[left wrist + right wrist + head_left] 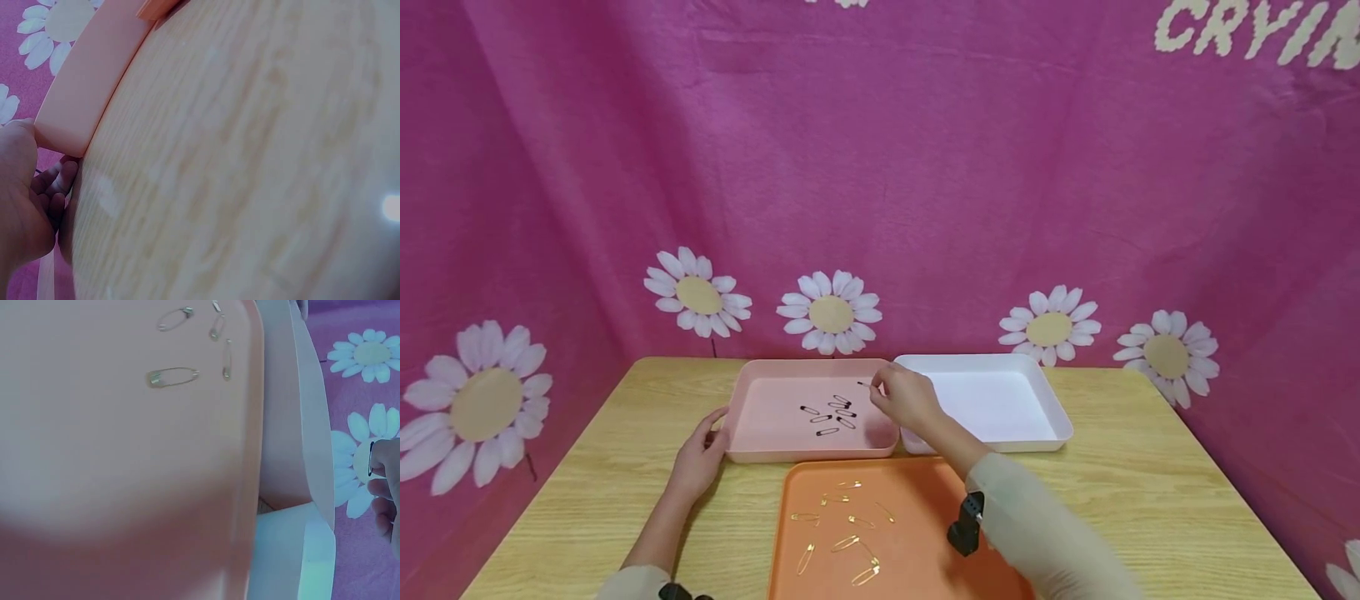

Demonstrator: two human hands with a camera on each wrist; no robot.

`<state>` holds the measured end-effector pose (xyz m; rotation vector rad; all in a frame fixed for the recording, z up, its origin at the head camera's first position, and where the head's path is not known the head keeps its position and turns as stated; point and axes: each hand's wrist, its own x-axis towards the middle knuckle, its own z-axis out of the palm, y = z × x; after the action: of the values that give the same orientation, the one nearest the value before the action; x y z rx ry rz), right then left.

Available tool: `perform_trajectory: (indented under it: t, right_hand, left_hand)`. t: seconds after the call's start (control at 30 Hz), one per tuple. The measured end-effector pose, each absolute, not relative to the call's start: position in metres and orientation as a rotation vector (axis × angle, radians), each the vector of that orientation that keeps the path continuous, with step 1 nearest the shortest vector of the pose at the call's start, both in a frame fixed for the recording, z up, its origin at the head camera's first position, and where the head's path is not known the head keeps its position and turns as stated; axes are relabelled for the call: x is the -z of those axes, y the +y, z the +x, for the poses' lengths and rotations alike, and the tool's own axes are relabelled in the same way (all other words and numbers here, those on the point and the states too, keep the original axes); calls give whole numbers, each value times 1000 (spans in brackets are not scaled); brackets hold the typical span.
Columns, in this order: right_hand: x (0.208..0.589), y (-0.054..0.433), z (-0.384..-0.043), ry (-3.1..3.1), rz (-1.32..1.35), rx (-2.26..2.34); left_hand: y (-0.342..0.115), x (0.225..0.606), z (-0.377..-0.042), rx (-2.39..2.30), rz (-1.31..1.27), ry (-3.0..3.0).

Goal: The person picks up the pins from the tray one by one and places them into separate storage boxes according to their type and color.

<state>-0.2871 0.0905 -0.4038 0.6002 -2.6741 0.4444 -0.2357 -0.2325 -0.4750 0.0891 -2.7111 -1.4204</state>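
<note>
A slim, dark safety pin point(862, 384), narrow wire with rounded ends, is pinched between the thumb and forefinger of the right hand point(907, 398). It juts out leftward from the fingertips, above the right end of a shallow pink tray point(767, 404) with smooth, matte walls and rounded corners.

Below and to the left of those fingers, about seven more black safety pins point(827, 432) lie on the pink floor in a loose cluster — some crossing, so the count is approximate. They are long, thin loops with solid dark caps.

The left hand point(696, 465) touches the outside of the pink tray's left wall, its fingers bent; whether they grip the wall or only rest there, I cannot tell.

To the right of the pinching fingers, partly under the wrist, sits one white tray point(1000, 400), glossy and of similar shape. Nearer the person than both hands' fingers lies one orange tray point(917, 567), flat and low-rimmed, with about nine gold safety pins point(806, 559) scattered over it — shiny wire loops, two of them close together.

All three trays stand on a pale wood-grain table point(1150, 500); beyond the fingers hangs creased magenta cloth point(925, 167) printed with white daisies.
</note>
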Motion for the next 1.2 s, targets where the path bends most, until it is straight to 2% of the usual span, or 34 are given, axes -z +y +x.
perform_trajectory:
  t: [0.63, 1.03, 1.2]
  right_hand:
    - [414, 65, -322, -2917, 255, -574]
    - [419, 56, -325, -2942, 107, -756]
    - [417, 57, -325, -2952, 132, -785]
  left_hand:
    - [-234, 476, -238, 1437, 104, -2707]
    - [-234, 478, -236, 1420, 37, -2631]
    - [-235, 481, -237, 1430, 25, -2621]
